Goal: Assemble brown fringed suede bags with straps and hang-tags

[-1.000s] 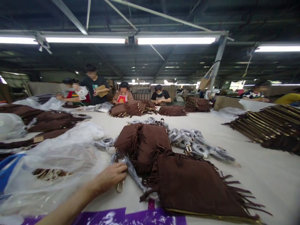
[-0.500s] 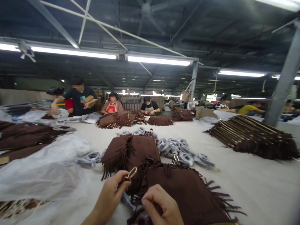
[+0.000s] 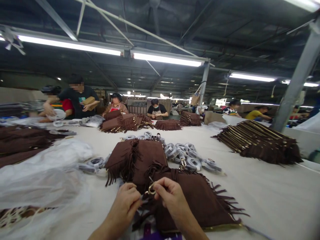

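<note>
My left hand and my right hand meet low in the middle of the view, both pinched on a small gold clasp at the end of a wrapped strap. They hover over the near edge of a brown fringed suede bag lying flat on the white table. A second brown fringed bag lies just behind it. Several coiled straps in clear wrap are heaped to the right of that bag.
Crumpled clear plastic bags cover the left side. Stacks of brown fringed bags sit at far left, far right and at the back. Several other people work along the far edge. A steel pillar stands right.
My left hand lifted the strap with its gold clasp off the table toward me. My right hand came in and pinched the clasp too. The view swung slightly right.
</note>
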`<state>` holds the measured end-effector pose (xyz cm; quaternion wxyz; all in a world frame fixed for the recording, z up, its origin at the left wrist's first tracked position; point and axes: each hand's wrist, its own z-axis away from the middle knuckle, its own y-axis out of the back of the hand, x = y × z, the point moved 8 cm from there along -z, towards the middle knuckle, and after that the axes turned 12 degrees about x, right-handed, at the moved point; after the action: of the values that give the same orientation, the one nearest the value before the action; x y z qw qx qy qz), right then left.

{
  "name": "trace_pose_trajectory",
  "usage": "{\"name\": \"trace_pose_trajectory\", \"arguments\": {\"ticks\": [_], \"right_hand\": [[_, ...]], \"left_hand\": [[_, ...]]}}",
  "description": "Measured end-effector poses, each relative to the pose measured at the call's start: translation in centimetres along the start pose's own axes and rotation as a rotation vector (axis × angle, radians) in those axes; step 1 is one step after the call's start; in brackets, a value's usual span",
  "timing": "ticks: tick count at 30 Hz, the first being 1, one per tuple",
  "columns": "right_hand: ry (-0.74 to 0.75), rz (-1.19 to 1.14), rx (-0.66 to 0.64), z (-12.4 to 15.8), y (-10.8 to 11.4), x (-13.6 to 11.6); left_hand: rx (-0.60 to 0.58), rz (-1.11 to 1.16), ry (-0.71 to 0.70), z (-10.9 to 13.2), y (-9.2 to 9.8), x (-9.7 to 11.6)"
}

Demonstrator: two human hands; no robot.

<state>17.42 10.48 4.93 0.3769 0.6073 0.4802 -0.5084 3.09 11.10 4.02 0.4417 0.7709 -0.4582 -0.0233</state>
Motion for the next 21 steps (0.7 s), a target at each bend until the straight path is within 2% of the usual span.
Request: {"name": "trace_pose_trajectory", "arguments": {"ticks": [3, 6, 9, 16, 21], "right_hand": [[0.096, 0.053, 0.024, -0.1, 0.3, -0.4], [0.32, 0.271, 0.113, 0.7, 1.1, -1.7], [0.419, 0.461, 0.119, 1.9, 1.4, -1.8], [0.464, 0.521, 0.159, 2.9, 1.1, -1.2], [0.332, 0.332, 0.212, 3.1, 1.2, -0.2]], "left_hand": [[0.017, -0.015, 0.062, -0.1, 0.0, -0.5], [0.074, -0.037, 0.134, -0.2, 0.2, -0.7], [0.133, -0.047, 0.148, -0.4, 0.7, -0.5], [0.221, -0.126, 0.009, -0.2, 1.1, 1.1], [0.298, -0.199, -0.219, 0.9, 0.4, 3.6]]}}
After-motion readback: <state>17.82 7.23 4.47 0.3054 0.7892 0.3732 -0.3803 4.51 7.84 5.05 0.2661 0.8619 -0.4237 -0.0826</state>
